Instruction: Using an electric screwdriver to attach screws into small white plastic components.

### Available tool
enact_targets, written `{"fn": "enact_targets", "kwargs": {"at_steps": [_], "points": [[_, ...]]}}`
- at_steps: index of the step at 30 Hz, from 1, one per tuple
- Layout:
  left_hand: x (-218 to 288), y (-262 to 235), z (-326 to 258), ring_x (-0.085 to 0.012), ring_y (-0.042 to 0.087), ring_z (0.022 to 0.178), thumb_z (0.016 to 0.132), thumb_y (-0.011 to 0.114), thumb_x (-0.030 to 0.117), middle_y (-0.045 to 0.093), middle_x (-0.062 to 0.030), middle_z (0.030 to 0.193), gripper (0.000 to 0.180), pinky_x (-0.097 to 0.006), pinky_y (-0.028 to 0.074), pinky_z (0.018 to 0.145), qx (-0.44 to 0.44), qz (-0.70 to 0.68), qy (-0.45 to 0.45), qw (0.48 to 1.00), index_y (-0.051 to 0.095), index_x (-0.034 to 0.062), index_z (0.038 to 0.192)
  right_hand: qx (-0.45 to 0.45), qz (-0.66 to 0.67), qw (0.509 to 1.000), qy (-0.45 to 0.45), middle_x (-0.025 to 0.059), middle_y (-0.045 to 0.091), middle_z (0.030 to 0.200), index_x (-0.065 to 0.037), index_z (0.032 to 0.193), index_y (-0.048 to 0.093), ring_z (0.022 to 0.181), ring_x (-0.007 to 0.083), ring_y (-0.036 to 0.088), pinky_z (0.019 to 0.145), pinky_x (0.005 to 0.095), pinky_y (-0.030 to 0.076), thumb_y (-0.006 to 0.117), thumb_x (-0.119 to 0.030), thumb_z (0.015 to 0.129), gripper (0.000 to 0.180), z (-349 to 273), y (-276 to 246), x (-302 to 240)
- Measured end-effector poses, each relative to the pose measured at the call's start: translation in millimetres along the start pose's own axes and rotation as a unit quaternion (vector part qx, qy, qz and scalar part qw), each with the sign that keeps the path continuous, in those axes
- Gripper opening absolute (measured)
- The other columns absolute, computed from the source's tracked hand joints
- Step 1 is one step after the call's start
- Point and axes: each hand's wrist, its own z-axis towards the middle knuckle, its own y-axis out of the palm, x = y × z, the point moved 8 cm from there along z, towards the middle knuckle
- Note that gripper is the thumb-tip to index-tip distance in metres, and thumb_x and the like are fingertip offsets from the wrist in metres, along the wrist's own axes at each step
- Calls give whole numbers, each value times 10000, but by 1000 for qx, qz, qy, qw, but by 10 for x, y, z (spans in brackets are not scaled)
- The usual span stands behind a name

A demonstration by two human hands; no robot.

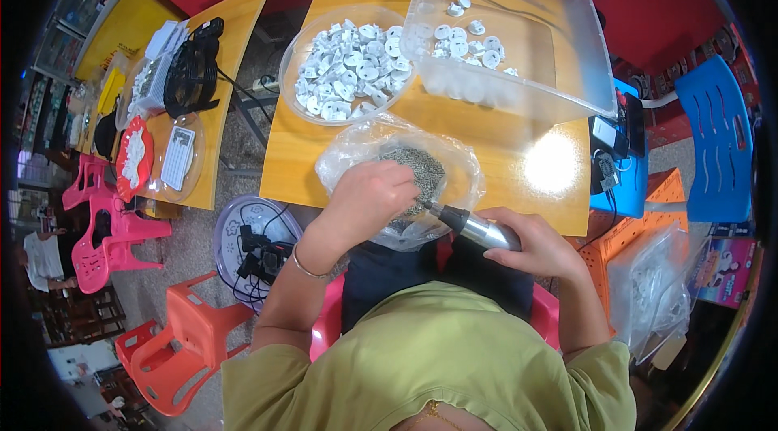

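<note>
Bare tabletop (519, 135) behind bag (401, 160), seemingly

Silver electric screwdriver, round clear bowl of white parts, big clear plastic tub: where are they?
Silver electric screwdriver (480, 230), head view, on its metal barrel.
Round clear bowl of white parts (285, 66), head view, left rim.
Big clear plastic tub (567, 34), head view, bare floor.

hands (373, 196) – 2 | electric screwdriver (474, 228) – 1 | clear bowl (296, 50) – 1 | clear bin (583, 66) – 1

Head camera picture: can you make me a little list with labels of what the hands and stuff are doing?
left hand: reaching into the plastic bag of small grey bits
right hand: holding the electric screwdriver, tip pointing toward the left hand
round bowl: full of small white parts
clear bin: a few white parts inside
table: yellow wood, holds all of these
</note>
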Motion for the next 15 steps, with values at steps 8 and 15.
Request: {"fn": "enact_targets", "kwargs": {"at_steps": [8,15], "points": [[-256,-361,-120,-181,573,799,783,630,111,592,-67,920,304,-305,464,659,149,-192,-128,962,620,64,1083,16,46,999,-6,172,616,1009,-77,1219,510,942,352,596,832,384,456,673,-186,758,501,-24,-52,13],[-567,104,-473,-139,595,914,904,539,102,597,-136,1095,313,-222,469,702,242,-657,-303,646,490,1,1196,-8,227,972,52,114,608,922,-24,1226,484,778,167,615,679,265,504,652,-155,795,480,-94,15,84]]}}
